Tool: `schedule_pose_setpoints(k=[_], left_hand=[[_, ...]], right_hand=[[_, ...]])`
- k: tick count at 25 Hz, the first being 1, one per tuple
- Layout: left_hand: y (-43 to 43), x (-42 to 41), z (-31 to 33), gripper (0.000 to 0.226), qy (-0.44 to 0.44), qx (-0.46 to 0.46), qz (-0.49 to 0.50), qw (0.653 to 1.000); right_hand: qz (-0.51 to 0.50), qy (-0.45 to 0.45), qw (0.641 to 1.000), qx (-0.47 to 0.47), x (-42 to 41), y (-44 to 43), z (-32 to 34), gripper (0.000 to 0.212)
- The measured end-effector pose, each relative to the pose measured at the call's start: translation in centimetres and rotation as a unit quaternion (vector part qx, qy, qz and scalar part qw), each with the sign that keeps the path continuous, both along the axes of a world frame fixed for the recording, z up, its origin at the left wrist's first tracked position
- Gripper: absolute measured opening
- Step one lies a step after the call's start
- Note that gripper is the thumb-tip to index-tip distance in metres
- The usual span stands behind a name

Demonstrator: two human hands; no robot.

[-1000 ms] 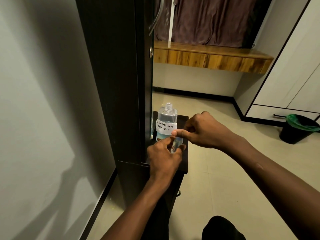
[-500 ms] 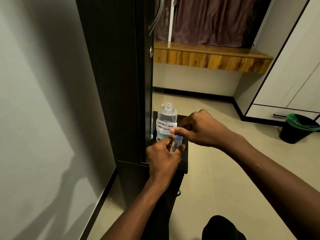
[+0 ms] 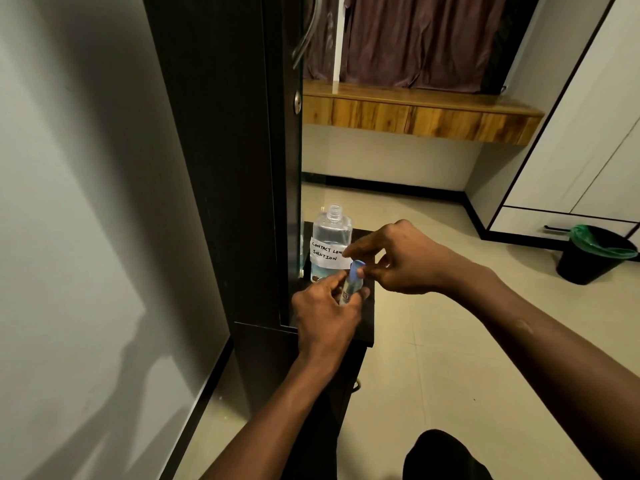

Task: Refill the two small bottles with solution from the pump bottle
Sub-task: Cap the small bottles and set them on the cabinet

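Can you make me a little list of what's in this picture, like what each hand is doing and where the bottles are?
left hand: holds the small bottle by its body
right hand: fingertips on the blue cap of the small bottle
big bottle: upright on the dark shelf, top open, no pump on it
label: handwritten, reads contact lens solution
second small bottle: not visible
bin: black, green liner, on the floor to the right

I see a dark wardrobe [image 3: 221, 161] near left, a wooden shelf [image 3: 415, 112] under curtains [image 3: 415, 39] far, and a green-lined black bin [image 3: 594, 254] right.
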State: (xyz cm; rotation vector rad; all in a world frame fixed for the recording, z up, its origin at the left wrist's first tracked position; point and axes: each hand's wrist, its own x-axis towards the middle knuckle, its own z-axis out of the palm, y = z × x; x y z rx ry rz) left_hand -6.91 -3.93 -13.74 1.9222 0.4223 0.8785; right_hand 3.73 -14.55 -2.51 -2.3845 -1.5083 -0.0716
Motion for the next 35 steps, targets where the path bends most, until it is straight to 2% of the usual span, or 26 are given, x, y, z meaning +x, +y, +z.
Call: schedule_pose_setpoints(k=[2, 6, 12, 16, 23, 27, 31, 33, 35], left_hand=[[0.0, 0.0, 0.0, 0.037, 0.000, -0.002, 0.000, 1.000], [0.1, 0.1, 0.1, 0.032, -0.001, -0.003, -0.003, 1.000], [0.2, 0.2, -0.1, 0.039, -0.010, 0.001, -0.007, 1.000], [0.2, 0.2, -0.1, 0.033, -0.013, 0.004, -0.016, 1.000], [0.4, 0.4, -0.9, 0.025, -0.031, -0.019, 0.005, 0.999], [-0.2, 0.7, -2.5, 0.015, -0.039, -0.028, 0.024, 0.999], [-0.2, 0.9, -3.3, 0.015, -0.027, -0.041, 0.022, 0.999], [0.3, 1.0, -3.5, 0.024, -0.011, -0.037, 0.023, 0.999], [1.3, 0.9, -4.3, 0.050, 0.015, -0.048, 0.056, 0.997]], right_hand=[[-0.006, -0.008, 1.000, -0.003, 0.2, 0.1, -0.2, 0.023], [-0.016, 0.012, 1.000, 0.013, -0.2, 0.1, -0.1, 0.040], [0.004, -0.007, 1.000, -0.005, 0.0, 0.2, -0.2, 0.025], [0.004, 0.012, 1.000, -0.016, 0.0, 0.3, -0.4, 0.036], [-0.031, 0.007, 0.999, -0.013, -0.3, 1.5, -2.2, 0.015], [-0.055, 0.015, 0.997, -0.044, -0.4, 2.3, -3.3, 0.021], [-0.050, 0.022, 0.997, -0.049, -0.1, 2.5, -4.4, 0.024], [-0.048, 0.033, 0.997, -0.046, 0.4, 2.7, -4.8, 0.023], [-0.055, 0.037, 0.997, -0.048, 0.9, 3.1, -5.7, 0.024]])
